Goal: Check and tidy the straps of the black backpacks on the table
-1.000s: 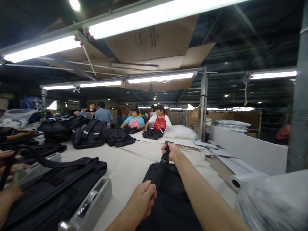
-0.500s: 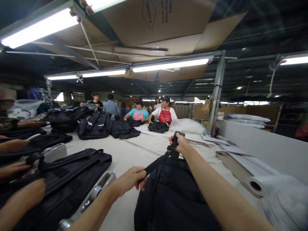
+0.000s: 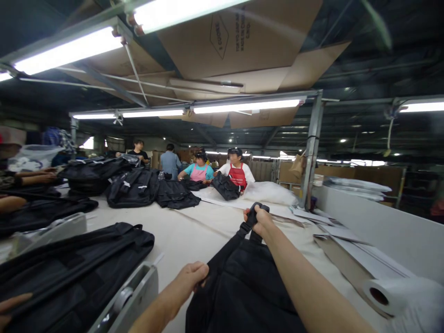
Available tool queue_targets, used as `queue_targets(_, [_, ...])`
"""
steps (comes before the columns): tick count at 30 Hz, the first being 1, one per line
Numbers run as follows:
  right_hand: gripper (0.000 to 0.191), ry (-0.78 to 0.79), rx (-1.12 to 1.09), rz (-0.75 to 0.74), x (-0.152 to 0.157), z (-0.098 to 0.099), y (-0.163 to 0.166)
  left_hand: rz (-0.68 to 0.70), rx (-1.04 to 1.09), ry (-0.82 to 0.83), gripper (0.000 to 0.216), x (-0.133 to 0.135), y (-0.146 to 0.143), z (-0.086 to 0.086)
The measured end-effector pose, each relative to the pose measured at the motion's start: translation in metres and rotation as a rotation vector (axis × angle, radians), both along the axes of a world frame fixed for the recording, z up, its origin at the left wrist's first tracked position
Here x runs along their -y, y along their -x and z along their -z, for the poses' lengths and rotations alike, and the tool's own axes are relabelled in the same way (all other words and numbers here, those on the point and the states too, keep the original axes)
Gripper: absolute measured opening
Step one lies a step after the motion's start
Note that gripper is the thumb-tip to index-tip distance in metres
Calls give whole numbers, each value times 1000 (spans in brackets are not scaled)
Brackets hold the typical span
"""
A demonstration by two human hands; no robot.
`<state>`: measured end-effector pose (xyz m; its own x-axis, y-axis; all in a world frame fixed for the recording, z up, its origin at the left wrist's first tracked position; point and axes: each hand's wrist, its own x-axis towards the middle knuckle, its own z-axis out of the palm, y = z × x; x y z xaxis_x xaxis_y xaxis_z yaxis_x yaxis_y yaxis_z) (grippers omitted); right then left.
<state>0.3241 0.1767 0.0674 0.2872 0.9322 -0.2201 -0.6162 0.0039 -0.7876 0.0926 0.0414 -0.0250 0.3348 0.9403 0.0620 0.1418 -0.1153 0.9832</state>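
A black backpack [image 3: 249,286] lies in front of me on the pale table, its lower part cut off by the frame edge. My right hand [image 3: 259,219] is closed around the black strap loop and buckle at its top end. From there a black strap [image 3: 225,252] runs down to the left, pulled fairly straight. My left hand [image 3: 192,276] pinches this strap near its lower end, thumb on top. Some of the fingers of both hands are hidden behind the strap.
Left of me stands a grey metal machine part [image 3: 135,291], beside another black backpack [image 3: 79,268] with a co-worker's hand [image 3: 14,307] on it. More black bags [image 3: 132,187] are piled farther back. Cardboard sheets [image 3: 347,259] and a plastic roll [image 3: 391,293] lie right. Co-workers stand across the table.
My left hand has slid slightly down and left along the strap; my right hand keeps its hold. At left, the co-workers' hands have shifted away. Across the table, a bag has been tipped up.
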Motion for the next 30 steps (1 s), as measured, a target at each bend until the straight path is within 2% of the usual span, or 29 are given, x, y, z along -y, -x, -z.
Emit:
queue_targets(6, [28,43,16,82,-7,-2,2,0,-45,-96,46,28,-14,-4])
queue_targets(11, [30,80,34,45,-9,9,11,-24,-131,-155,48,46,-13,-2])
queue_targets(15, [29,56,82,-9,0,17,19,-12,-134,-183,54,40,6,9])
queue_targets(18, [23,10,145,-112,12,16,14,5,-134,-104,56,24,26,19])
queue_targets(22, [25,33,278,-271,32,8,-16,-55,-185,5,49,7,34,32])
queue_targets(25, [18,140,384,-310,45,3,-56,-86,-166,-16,43,7,25,37])
queue_targets(28, [16,242,428,-290,60,5,-103,-111,-324,-171,37,15,19,32])
queue_targets(30, [15,281,427,-250,75,12,-132,-249,-532,-362,33,21,18,25])
